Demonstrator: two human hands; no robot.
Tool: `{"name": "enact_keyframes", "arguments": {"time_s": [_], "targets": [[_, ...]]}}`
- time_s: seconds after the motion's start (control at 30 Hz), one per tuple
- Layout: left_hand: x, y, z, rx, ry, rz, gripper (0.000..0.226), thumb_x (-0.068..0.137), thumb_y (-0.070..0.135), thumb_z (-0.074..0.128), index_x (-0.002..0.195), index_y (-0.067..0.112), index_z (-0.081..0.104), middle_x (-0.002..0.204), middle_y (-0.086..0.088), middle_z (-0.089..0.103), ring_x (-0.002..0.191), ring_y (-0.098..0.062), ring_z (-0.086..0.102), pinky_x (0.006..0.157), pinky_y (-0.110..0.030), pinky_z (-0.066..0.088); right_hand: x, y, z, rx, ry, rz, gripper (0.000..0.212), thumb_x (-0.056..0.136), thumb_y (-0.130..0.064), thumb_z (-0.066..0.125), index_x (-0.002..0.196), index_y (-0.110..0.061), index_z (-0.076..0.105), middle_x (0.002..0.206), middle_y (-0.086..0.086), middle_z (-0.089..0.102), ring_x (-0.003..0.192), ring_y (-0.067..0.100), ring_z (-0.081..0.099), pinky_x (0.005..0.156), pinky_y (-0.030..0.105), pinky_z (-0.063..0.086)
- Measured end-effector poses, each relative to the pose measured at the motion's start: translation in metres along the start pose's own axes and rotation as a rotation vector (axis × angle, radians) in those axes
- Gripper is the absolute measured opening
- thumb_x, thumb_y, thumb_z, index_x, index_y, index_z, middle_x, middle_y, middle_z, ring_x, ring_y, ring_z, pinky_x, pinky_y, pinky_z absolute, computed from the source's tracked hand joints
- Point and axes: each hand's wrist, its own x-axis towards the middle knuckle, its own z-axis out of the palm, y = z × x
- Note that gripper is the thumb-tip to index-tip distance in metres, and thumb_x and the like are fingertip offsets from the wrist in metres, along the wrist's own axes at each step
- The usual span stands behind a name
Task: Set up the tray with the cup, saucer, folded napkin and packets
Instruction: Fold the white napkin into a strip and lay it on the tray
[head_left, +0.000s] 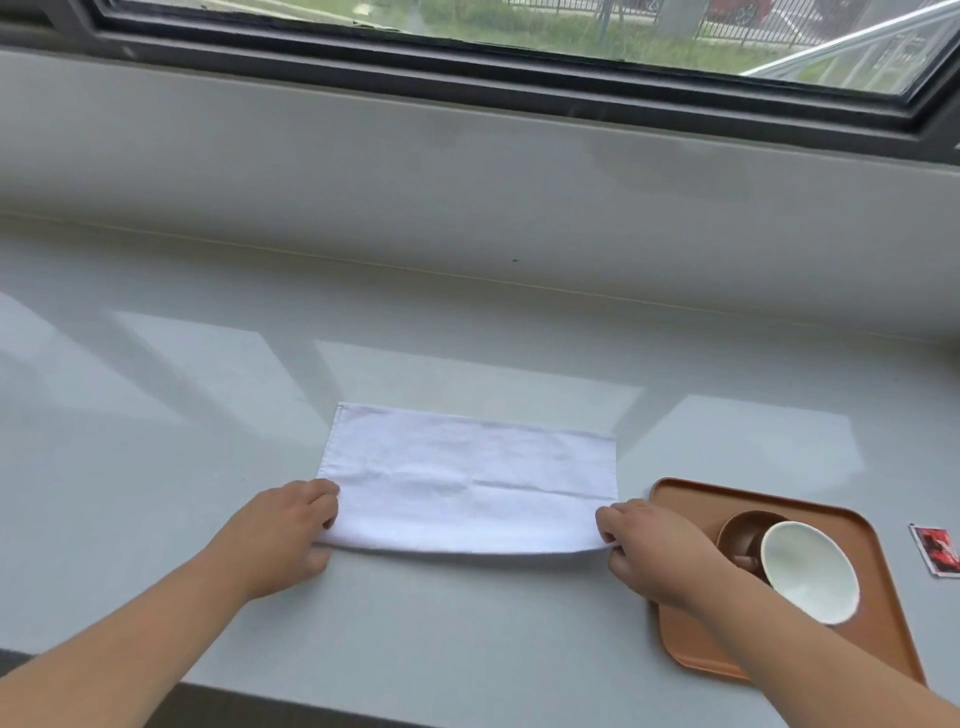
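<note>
A: Layout?
B: Grey counter (208, 415). White napkin (467, 478) flat at centre, folded in half. Orange tray (878, 571) to its right: brown saucer (743, 530), white cup (808, 571) on it. Red packet (937, 555) beyond the tray.
A: Hands?
B: Left hand (288, 525) and right hand (649, 540) each pinch a near napkin corner.

The grey counter (156, 415) lay bare to the left of and behind the white napkin (467, 478), giving open passage up to the low wall (363, 197) beneath the window (519, 31). To the right, the orange tray (883, 545) blocked the way, carrying a white cup (808, 569) on a brown saucer (740, 530). The right forearm (727, 608) crossed the tray's near corner. A red packet (935, 553) lay just beyond the tray's right rim.
</note>
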Motion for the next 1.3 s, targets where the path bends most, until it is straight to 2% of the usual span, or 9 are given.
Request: {"name": "enact_keyframes", "arguments": {"time_s": [0.07,0.17,0.3,0.4,0.5,0.63,0.77,0.97,1.3], "targets": [[-0.002,0.001,-0.001,0.015,-0.006,0.004,0.027,0.070,0.029,0.067,0.095,0.022,0.060,0.101,0.013,0.059,0.080,-0.018,0.059,0.060,-0.031,0.040,-0.004,-0.001,-0.002,0.052,0.004,0.040,0.005,0.080,-0.023,0.045,0.081,-0.025,0.040,0.071,-0.010,0.046,0.072,0.017,0.045,0.050,0.030,0.024],[-0.001,0.004,-0.005,0.072,0.021,0.024,0.029,0.065,0.022,0.071,0.092,0.019,0.062,0.093,0.006,0.065,0.066,-0.022,0.056,0.058,-0.032,0.032,-0.006,-0.001,-0.005,0.117,0.011,0.095,0.006,0.080,-0.026,0.047,0.081,-0.026,0.041,0.067,-0.006,0.052,0.065,0.019,0.048,0.049,0.033,0.027],[0.002,0.014,-0.003,0.089,0.053,-0.030,0.041,0.064,0.051,0.073,0.092,0.023,0.061,0.089,0.010,0.064,0.061,-0.019,0.048,0.060,-0.031,0.036,-0.004,0.002,-0.008,0.244,0.071,0.189,0.010,0.080,-0.028,0.051,0.078,-0.029,0.041,0.060,-0.003,0.052,0.056,0.011,0.046,0.049,0.032,0.032],[0.011,0.023,0.001,0.079,0.076,-0.080,0.021,0.071,0.028,0.072,0.085,0.017,0.062,0.081,0.001,0.064,0.058,-0.025,0.049,0.063,-0.035,0.038,-0.002,0.002,-0.009,0.260,0.059,0.206,0.011,0.078,-0.028,0.050,0.076,-0.030,0.040,0.060,-0.003,0.053,0.057,0.011,0.046,0.051,0.034,0.035],[0.019,0.015,-0.005,-0.086,0.115,-0.210,0.012,0.073,0.006,0.061,0.075,0.018,0.064,0.075,-0.001,0.064,0.060,-0.027,0.054,0.056,-0.035,0.040,0.001,0.004,-0.008,0.250,0.038,0.216,0.008,0.078,-0.027,0.050,0.078,-0.028,0.042,0.062,-0.003,0.054,0.058,0.012,0.047,0.051,0.035,0.036],[0.033,-0.005,-0.018,-0.461,-0.006,-0.466,0.017,0.089,0.031,0.064,0.072,0.032,0.066,0.074,0.009,0.066,0.068,-0.011,0.060,0.056,-0.030,0.040,0.012,0.011,-0.015,0.372,0.024,0.279,0.007,0.079,-0.026,0.053,0.077,-0.029,0.047,0.063,-0.002,0.058,0.057,0.010,0.049,0.052,0.033,0.036],[0.057,-0.022,-0.025,-0.641,0.008,-0.553,0.023,0.090,0.034,0.070,0.070,0.023,0.066,0.068,0.002,0.065,0.062,-0.018,0.058,0.055,-0.031,0.039,0.027,0.022,-0.024,0.465,0.050,0.372,0.007,0.078,-0.023,0.053,0.075,-0.029,0.050,0.067,-0.002,0.062,0.059,0.012,0.052,0.053,0.031,0.038],[0.092,-0.032,-0.031,-0.676,0.067,-0.593,0.046,0.093,0.033,0.067,0.060,0.018,0.039,0.056,0.003,0.042,0.053,-0.020,0.042,0.056,-0.034,0.029,0.053,0.043,-0.040,0.465,0.044,0.403,0.017,0.083,-0.015,0.056,0.077,-0.030,0.054,0.069,-0.005,0.062,0.062,0.008,0.053,0.053,0.028,0.038],[0.124,-0.036,-0.025,-0.569,0.028,-0.628,0.046,0.092,0.039,0.066,0.062,0.017,0.039,0.056,-0.001,0.044,0.053,-0.022,0.045,0.055,-0.033,0.031,0.099,0.067,-0.046,0.411,0.034,0.468,0.009,0.088,-0.023,0.057,0.079,-0.024,0.059,0.077,-0.005,0.065,0.068,0.012,0.057,0.054,0.030,0.039]]}}
